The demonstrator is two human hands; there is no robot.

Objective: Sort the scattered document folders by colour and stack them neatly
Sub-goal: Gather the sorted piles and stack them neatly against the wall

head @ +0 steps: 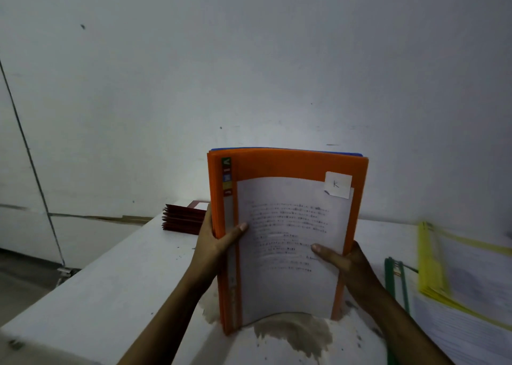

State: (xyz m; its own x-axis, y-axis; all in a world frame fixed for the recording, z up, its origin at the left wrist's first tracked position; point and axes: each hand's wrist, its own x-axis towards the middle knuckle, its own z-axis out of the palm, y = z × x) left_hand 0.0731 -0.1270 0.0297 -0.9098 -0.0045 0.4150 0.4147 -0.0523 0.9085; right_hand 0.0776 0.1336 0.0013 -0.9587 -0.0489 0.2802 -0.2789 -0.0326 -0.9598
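Observation:
A bundle of orange folders (293, 164) stands upright on its lower edge on the white table (116, 290), with a printed sheet and a small label marked "K" showing through the front cover. A blue folder (343, 153) peeks out behind the bundle's top edge. My left hand (214, 238) grips the bundle's left side, thumb across the front. My right hand (342, 259) grips its right side, thumb on the sheet. A stack of red folders (182, 219) lies flat at the table's far edge, behind my left hand.
At the right lie yellow folders (432, 265) with papers, blurred, and green folders (396, 279) beside them. A brownish worn patch (293, 331) marks the table under the bundle. A white wall stands close behind the table. The table's left edge drops to the floor.

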